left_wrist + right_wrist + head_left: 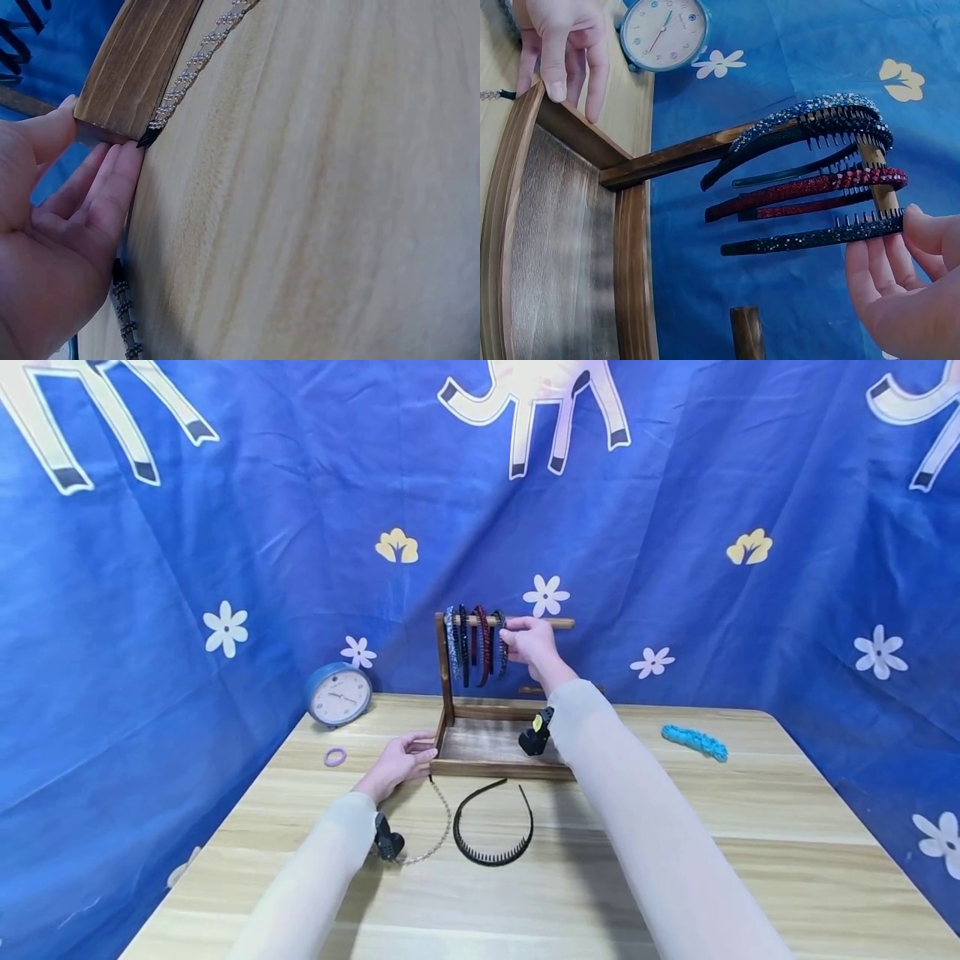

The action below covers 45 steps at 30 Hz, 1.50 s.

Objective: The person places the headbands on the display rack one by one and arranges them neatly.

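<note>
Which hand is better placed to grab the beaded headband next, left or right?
Likely the left hand: it holds a corner of the wooden tray, beside the beaded headband. The right hand is up at the rod, pinching a dark sparkly headband.

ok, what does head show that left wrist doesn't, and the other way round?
Head only: the right hand, the purple ring, the frilly blue band and the black toothed headband.

Left wrist only: the palm side of the left hand, and a second black tip on the beaded band.

Both: the left hand touching the wooden tray, part of the beaded band, the table and blue curtain.
</note>
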Each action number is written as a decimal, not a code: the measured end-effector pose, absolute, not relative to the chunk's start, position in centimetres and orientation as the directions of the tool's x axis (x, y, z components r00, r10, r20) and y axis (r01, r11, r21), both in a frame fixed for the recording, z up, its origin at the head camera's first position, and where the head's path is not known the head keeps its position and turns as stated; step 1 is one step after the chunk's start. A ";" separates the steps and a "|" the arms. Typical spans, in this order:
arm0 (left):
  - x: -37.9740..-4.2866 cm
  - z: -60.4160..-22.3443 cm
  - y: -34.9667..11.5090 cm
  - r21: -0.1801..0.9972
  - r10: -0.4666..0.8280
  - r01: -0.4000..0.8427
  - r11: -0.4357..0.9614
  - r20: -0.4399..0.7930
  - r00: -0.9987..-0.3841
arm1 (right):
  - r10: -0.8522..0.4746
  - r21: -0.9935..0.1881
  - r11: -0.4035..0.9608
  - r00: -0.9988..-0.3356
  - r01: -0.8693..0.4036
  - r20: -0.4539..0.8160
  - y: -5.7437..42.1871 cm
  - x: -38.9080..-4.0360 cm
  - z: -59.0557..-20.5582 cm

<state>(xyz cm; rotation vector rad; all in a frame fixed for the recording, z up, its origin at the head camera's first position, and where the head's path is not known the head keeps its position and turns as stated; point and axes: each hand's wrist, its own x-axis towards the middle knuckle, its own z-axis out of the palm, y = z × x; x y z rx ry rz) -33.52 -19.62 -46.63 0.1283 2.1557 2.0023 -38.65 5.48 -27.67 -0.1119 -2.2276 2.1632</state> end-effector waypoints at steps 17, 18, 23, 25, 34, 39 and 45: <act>-33.3 -46.7 -19.5 0.994 0.193 -0.070 0.085 -0.085 -0.978 | -0.034 -0.997 0.078 -0.999 -0.012 0.010 6.8 -38.2 -28.5; -33.4 -46.7 -19.5 0.994 0.193 -0.071 0.084 -0.086 -0.977 | -0.035 -0.997 0.080 -0.999 -0.015 0.012 7.0 -38.1 -28.6; -33.6 -46.8 -19.7 0.995 0.204 -0.060 0.083 -0.076 -0.976 | -0.038 -0.995 0.087 -0.999 -0.038 0.034 8.2 -37.6 -28.8; -33.7 -46.8 -19.8 0.995 0.214 -0.048 0.087 -0.066 -0.975 | -0.044 -0.995 0.092 -0.998 -0.045 0.041 8.6 -37.3 -28.9; -33.8 -46.8 -19.8 0.995 0.198 -0.057 0.084 -0.073 -0.978 | -0.085 -0.996 0.077 -0.996 -0.042 0.035 10.3 -35.9 -30.2; -33.6 -46.5 -19.8 0.994 0.179 -0.068 0.081 -0.081 -0.981 | -0.108 -0.997 0.064 -0.994 -0.039 0.032 10.9 -35.0 -31.6; -33.7 -46.6 -19.8 0.995 0.196 -0.071 0.076 -0.085 -0.977 | -0.122 -0.997 0.051 -0.991 -0.054 0.047 12.3 -33.5 -33.5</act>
